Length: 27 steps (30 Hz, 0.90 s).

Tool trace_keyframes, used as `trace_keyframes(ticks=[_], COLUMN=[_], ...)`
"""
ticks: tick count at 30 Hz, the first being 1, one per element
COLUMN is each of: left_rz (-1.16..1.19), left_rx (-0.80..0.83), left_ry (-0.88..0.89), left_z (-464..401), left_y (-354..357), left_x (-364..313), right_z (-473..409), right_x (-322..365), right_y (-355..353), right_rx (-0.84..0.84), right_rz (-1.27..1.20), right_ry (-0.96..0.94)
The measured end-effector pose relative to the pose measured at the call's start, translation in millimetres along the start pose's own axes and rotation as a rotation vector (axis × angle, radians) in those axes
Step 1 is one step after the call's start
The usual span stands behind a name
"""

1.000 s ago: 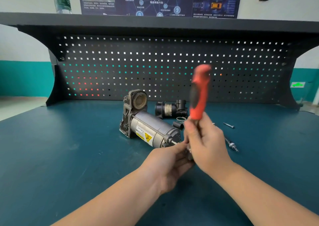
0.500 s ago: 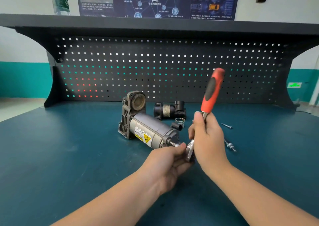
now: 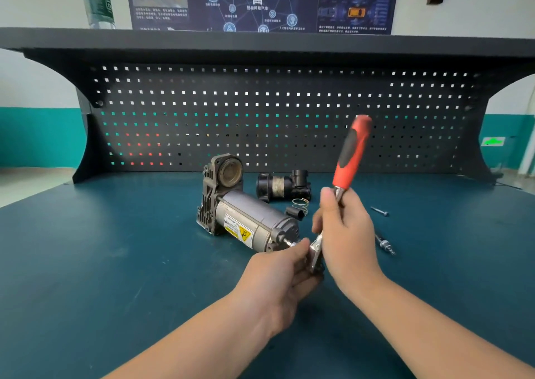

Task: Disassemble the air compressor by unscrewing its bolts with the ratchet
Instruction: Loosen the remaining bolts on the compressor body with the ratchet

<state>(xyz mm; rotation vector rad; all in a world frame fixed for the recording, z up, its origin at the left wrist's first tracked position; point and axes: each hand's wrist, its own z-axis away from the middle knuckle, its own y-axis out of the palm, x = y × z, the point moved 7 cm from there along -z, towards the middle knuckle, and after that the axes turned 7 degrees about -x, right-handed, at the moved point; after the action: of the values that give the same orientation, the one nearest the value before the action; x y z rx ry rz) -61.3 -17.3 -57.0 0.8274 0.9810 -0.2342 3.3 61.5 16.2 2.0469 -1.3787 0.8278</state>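
**While the handle swings rightward: one ratchet stroke on an end bolt**

As the sequence runs from a second ago to now, the red-and-black handle of the ratchet [image 3: 351,152] has tipped from near upright, above the hands, to a lean toward the right, its tip now over the pegboard [image 3: 260,118] further right. The right hand [image 3: 344,233] grasps the metal shank just below the handle, thumb up along it. The left hand [image 3: 278,274] curls around the ratchet head, its fingertips at the small bolt [image 3: 289,242] that projects from the near end cap of the air compressor [image 3: 249,216]. Whether a socket sits fully on that bolt cannot be made out, since the fingers cover the joint.

The compressor lies on its side on the teal bench top [image 3: 115,262], motor end toward the person, finned housing away; its position is unchanged across the three pictures. Only the handle and the right hand have moved, which suggests a working stroke with the head steadied, and the bolt probably being backed out.

Behind the compressor lie a separated black cylindrical part [image 3: 282,187] and a spring [image 3: 299,204]; to the right lie a screw [image 3: 379,211] and a long bolt [image 3: 385,242]. Disassembly is thus partly done, with at least this end fastener left.
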Motion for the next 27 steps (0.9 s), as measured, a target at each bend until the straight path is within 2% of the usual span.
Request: trace_keyframes(ticks=[6, 9, 12, 14, 20, 23, 25, 27], left_rz=[-0.02, 0.044, -0.004, -0.029, 0.003, -0.014, -0.032, -0.047], left_rx=[0.078, 0.111, 0.094, 0.072, -0.005, -0.016, -0.019, -0.015], left_ry=[-0.034, -0.064, -0.073, -0.082, -0.104, -0.1, -0.096, -0.079], left_z=[4, 6, 0, -2, -1, -2, -3, -4], left_y=[3, 6, 4, 3, 0, 0, -1, -2], left_x=[0, -1, 0, -1, -2, -1, 0, 0], right_z=[35, 43, 34, 22, -8, -8, -6, -8], right_x=[56, 58, 53, 43, -21, -57, -63, -48], right_y=[17, 19, 12, 8, -7, -9, -8, -7], right_rx=[0.241, 0.248, 0.129, 0.08, -0.065, -0.074, -0.063, -0.044], right_rz=[0.244, 0.286, 0.299, 0.291, 0.156, 0.056, 0.004, 0.02], right_ry=[-0.814, -0.906, -0.768, -0.589, 0.179, 0.559, 0.641, 0.499])
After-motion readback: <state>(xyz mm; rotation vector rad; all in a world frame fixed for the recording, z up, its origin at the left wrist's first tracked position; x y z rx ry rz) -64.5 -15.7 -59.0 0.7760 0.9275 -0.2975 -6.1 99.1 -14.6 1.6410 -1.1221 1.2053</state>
